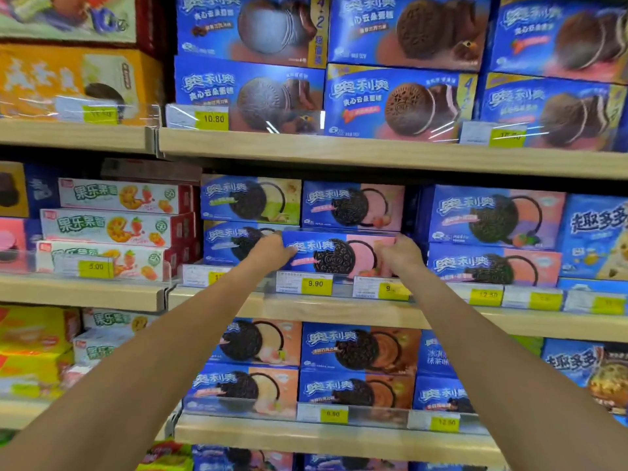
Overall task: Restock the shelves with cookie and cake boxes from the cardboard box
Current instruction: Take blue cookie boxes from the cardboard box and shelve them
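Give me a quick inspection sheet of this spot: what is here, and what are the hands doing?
Surface: middle shelf, pale wood edge, yellow price tags along its front rail.
Job's things: pink box of cookies held at the shelf front, below a matching box; cardboard box not in view.
Clutter: nothing seen.
Hands: left hand grips the pink box's left end, right hand grips its right end.
Cables: nothing seen.
Surroundings: top shelf with blue cake boxes; bottom shelf with more cookie boxes; white boxes stacked to the left.
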### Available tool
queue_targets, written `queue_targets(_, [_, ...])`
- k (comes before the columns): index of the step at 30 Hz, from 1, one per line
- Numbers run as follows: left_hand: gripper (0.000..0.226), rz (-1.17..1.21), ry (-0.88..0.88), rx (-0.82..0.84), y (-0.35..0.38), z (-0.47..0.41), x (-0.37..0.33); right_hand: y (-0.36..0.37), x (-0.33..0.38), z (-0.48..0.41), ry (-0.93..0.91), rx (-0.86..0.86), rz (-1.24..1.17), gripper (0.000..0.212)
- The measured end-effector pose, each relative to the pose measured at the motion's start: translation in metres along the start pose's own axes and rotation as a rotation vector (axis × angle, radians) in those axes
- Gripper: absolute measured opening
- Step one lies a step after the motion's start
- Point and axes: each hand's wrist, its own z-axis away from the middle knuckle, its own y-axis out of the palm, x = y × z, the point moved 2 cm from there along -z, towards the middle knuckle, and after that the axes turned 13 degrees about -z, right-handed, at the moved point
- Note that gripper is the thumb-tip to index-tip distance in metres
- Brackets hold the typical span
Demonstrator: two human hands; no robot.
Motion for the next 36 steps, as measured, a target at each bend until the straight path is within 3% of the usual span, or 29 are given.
queue_targets(3, [0.056,-0.021,-0.007,-0.030,0.005,-0.010,-0.009,0.002,-0.003,-0.005,-0.022,-0.045,0.100,0.035])
queue_targets(8, [0.046,0.085,-0.063,-0.020,0.011,-0.016,-0.022,-0.002,-0.006,-0.007,-0.089,-0.123,0.176,0.037])
queue_targets(12, [0.018,0.247,-0.052,0.074,0.009,-0.014,-0.021,-0.006,-0.004,-0.002,-0.046,-0.086,0.117,0.037])
queue_targets(16, [0.050,0.358,0.010,0.114,0.000,0.002,-0.021,-0.009,0.004,0.011,-0.050,-0.057,0.014,0.020])
queue_targets(20, [0.038,0.456,0.047,0.010,-0.003,0.029,-0.020,-0.005,0.021,0.035,-0.087,-0.089,-0.178,0.036])
queue_targets(23, [0.036,0.682,0.043,-0.141,-0.001,0.060,-0.016,0.008,0.031,0.062,-0.062,0.011,-0.483,0.018])
queue_targets(26, [0.027,0.828,0.024,-0.191,0.007,0.103,-0.007,0.024,0.028,0.103,0.018,0.103,-0.661,0.022])
queue_targets(29, [0.020,0.897,-0.020,-0.121,0.029,0.135,0.014,0.045,0.008,0.141,0.057,0.174,-0.632,0.024])
queue_targets(36, [0.027,0.917,-0.149,0.087,0.129,0.208,0.093,0.102,-0.097,0.235,0.278,0.362,-0.458,0.024])
